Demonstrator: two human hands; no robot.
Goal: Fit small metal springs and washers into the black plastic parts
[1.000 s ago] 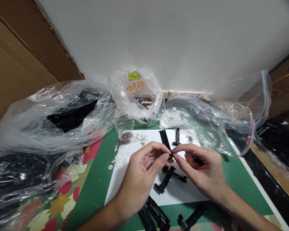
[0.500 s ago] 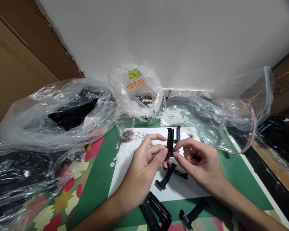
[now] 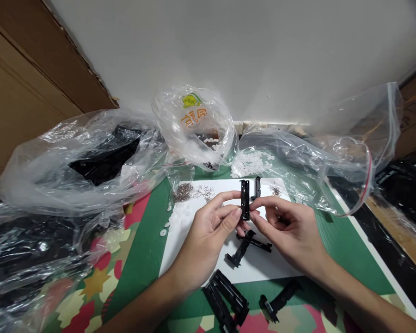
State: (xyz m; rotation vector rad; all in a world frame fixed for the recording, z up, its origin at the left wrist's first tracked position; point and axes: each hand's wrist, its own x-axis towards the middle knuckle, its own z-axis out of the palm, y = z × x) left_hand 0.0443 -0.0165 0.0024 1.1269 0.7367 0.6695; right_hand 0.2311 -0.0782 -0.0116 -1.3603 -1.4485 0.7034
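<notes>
The black plastic strip (image 3: 244,206), tilted a second ago, now stands upright between the two hands, which have drifted a little further from the person. The left hand (image 3: 208,236) pinches its lower part with thumb and forefinger; the right hand (image 3: 291,233) pinches it from the other side, its fingertips touching the left ones, just above the white sheet (image 3: 194,231).

The only print is on the crumpled clear bag (image 3: 194,125) at the back: a green and yellow emblem over orange characters, too warped to read.

A second short black piece (image 3: 257,188) stands on the sheet right behind the strip. Under the hands lie two crossed black clips (image 3: 246,247), and more black parts (image 3: 225,300) sit at the near edge on the green mat (image 3: 145,240). Small white discs (image 3: 251,163) spill from a zip bag (image 3: 333,166) with a red seal line; a heap of tiny metal springs (image 3: 183,191) lies on the sheet's far left corner. A large filmy bag (image 3: 83,162) of black parts crowds the counter's left side.
</notes>
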